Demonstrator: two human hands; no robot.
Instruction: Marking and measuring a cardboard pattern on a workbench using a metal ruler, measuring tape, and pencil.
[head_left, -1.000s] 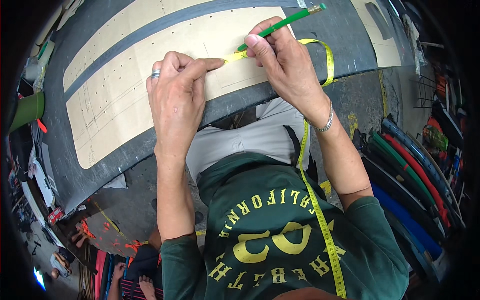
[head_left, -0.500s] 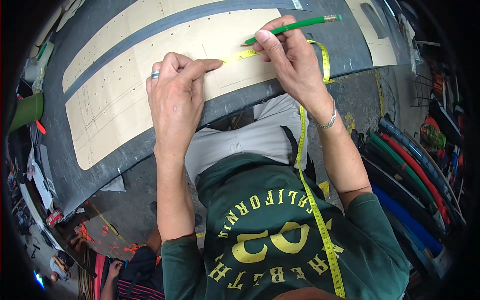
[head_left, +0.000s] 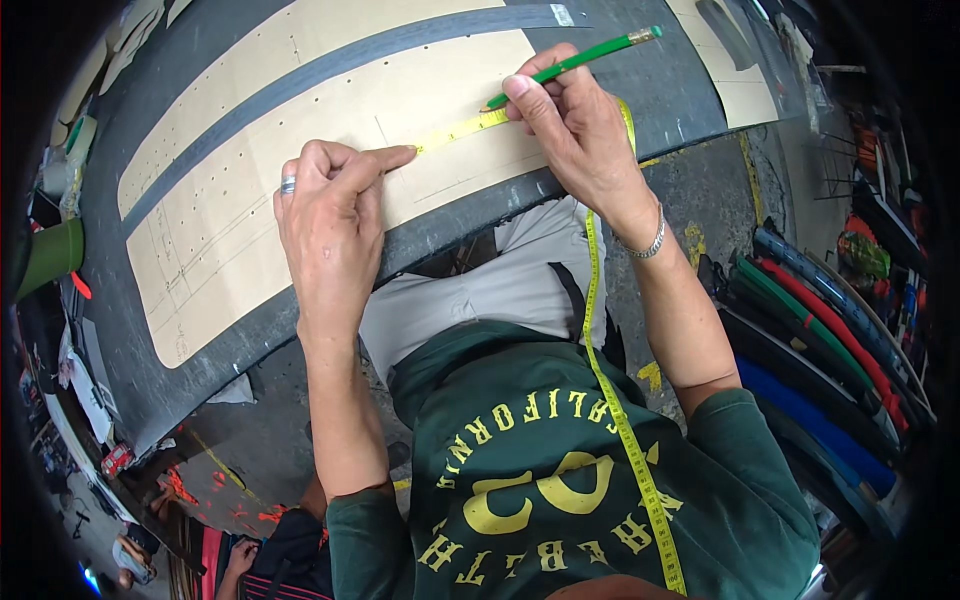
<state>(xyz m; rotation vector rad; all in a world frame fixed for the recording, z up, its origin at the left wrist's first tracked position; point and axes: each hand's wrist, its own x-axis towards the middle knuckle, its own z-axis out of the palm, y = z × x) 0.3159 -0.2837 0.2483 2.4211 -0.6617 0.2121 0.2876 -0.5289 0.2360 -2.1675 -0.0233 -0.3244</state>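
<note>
Across a tan card pattern piece [head_left: 215, 290] lies a yellow tape measure [head_left: 460, 131]. My left hand [head_left: 335, 210], with a ring on one finger, presses the tape's end to the card with its stretched index fingertip; its other fingers are curled. My right hand [head_left: 590, 140] pinches the tape farther right and also grips a green pencil [head_left: 600, 52], slanted, its tip at the tape's upper edge. Past my right hand the tape bends over the table edge and runs up my shirt. Pencil lines and small holes mark the card.
A second tan piece [head_left: 260, 85] lies beyond a dark grey strip [head_left: 400, 38] on the dark table [head_left: 670, 100]. Rolls of coloured material [head_left: 820, 340] stand on the floor to the right. At lower left, another person's arm [head_left: 236, 565] shows.
The pencil tip has come down to the tape's edge. Table, card and both hands sit slightly farther left in view; my left fingertip stays on the tape's end.
</note>
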